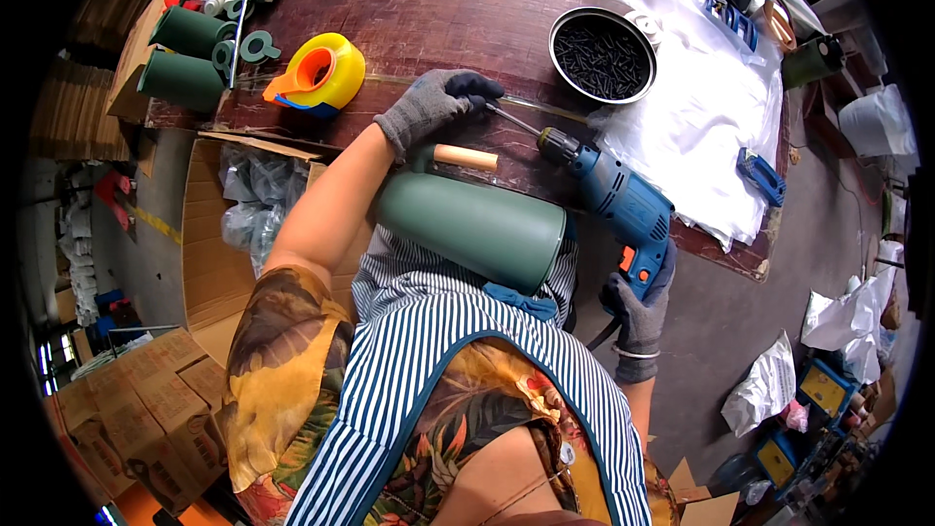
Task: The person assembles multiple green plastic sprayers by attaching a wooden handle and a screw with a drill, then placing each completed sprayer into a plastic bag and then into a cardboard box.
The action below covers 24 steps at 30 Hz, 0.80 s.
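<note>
My right hand [638,317], in a grey glove, grips the handle of a blue electric drill [623,197]. The drill's long bit points up and left. At its tip, the gloved fingers of my left hand [436,109] are pinched together; whatever is between them is too small to make out. Across my lap, against the table edge, lies a dark green cylinder [467,224] on its side. A wooden handle [466,157] sticks out beside its upper left end, below my left hand. A round tin [651,88] full of black screws [602,56] stands beyond the drill.
A yellow and orange tape dispenser [343,73] sits on the dark red table [438,0]. Green cylinders [183,81] and ring-shaped parts [258,47] lie at the left. White plastic bags [672,156] cover the right side. An open carton [209,253] with wrapped items stands below the table's left edge.
</note>
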Motion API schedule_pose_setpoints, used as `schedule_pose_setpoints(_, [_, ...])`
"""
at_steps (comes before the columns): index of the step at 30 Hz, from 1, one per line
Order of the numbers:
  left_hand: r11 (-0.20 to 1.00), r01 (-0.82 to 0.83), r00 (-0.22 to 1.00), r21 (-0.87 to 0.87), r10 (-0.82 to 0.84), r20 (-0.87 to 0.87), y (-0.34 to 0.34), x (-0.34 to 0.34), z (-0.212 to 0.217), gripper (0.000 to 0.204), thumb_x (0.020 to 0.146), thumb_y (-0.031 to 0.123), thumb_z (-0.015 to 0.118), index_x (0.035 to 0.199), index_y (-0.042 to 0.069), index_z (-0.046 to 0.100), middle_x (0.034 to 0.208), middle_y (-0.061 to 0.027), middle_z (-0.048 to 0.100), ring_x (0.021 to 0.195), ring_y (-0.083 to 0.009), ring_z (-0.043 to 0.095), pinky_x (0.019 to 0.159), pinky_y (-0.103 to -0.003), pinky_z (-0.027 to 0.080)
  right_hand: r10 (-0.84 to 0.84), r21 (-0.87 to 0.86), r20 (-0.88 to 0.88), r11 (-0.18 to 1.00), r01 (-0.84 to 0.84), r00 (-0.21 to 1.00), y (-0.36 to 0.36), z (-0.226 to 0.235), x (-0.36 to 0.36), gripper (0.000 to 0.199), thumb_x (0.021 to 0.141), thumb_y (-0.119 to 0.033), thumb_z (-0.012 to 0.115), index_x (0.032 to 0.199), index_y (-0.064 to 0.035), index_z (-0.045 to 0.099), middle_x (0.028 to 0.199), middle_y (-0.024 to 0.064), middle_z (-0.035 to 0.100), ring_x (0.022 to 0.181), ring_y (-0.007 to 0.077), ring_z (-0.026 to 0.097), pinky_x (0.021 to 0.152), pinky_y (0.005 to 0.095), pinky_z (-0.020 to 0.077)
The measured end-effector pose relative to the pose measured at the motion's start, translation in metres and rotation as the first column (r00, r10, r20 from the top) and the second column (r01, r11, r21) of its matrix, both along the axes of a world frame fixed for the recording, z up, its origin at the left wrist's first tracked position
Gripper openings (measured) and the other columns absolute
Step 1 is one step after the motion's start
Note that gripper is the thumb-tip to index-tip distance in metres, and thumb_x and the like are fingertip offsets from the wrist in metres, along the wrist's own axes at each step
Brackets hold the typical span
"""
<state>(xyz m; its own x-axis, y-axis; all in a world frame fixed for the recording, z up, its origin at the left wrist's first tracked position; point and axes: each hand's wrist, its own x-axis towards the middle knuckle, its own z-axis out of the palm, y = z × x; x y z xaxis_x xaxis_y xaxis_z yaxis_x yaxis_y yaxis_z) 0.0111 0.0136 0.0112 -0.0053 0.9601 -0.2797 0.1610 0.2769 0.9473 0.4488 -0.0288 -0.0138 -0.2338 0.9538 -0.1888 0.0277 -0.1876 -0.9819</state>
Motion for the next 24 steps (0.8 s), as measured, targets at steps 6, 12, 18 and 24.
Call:
schedule_pose_setpoints(6, [0.98,0.166,0.976,-0.113,-0.18,-0.123,0.017,-0.011,0.008,0.034,0.091,-0.002,0.062,0.124,0.002,0.069,0.108,-0.0039,0.073,0.098,-0.0116,0.065,0.094,-0.028,0.053,0.039,-0.034,0.098,0.999,-0.036,0.994,0.004,0.009,0.003,0.098,0.078,-0.002,0.077,0.159,-0.0128,0.024,0.125,0.0089,0.055,0.095,0.0153,0.061,0.082,0.0287,0.0552])
schedule_pose_setpoints(12, [0.963,0.269,0.947,0.03,-0.259,-0.191,0.015,-0.007,0.012,0.041,0.087,-0.012,0.059,0.124,0.004,0.069,0.117,-0.0057,0.074,0.109,-0.0133,0.067,0.1,-0.032,0.053,-0.022,-0.374,-0.184,0.926,-0.049,0.983,0.009,0.036,-0.002,0.073,0.094,-0.023,0.072,0.154,-0.0089,0.033,0.116,0.0145,0.063,0.083,0.0223,0.068,0.075,0.0355,0.06])
schedule_pose_setpoints(18, [0.967,0.239,0.887,0.089,-0.18,-0.425,0.005,0.003,0.012,0.039,0.09,0.008,0.068,0.129,0.006,0.066,0.123,-0.012,0.071,0.109,-0.0234,0.069,0.103,-0.035,0.051,-0.108,-0.61,-0.283,0.787,-0.092,0.953,0.03,0.008,0.006,0.05,0.101,-0.044,0.059,0.128,-0.0028,0.054,0.1,0.0165,0.069,0.076,0.0266,0.071,0.064,0.0379,0.0621])
schedule_pose_setpoints(24, [0.932,0.0,0.892,0.362,0.164,-0.421,-0.059,-0.002,0.019,0.062,0.086,0.015,0.077,0.142,0.006,0.052,0.137,-0.0137,0.06,0.129,-0.0221,0.057,0.111,-0.037,0.045,-0.202,-0.688,-0.488,0.687,-0.232,0.849,0.029,0.002,0.025,0.05,0.102,-0.047,0.056,0.126,-0.0031,0.056,0.1,0.0183,0.07,0.075,0.0261,0.071,0.062,0.0345,0.0592])
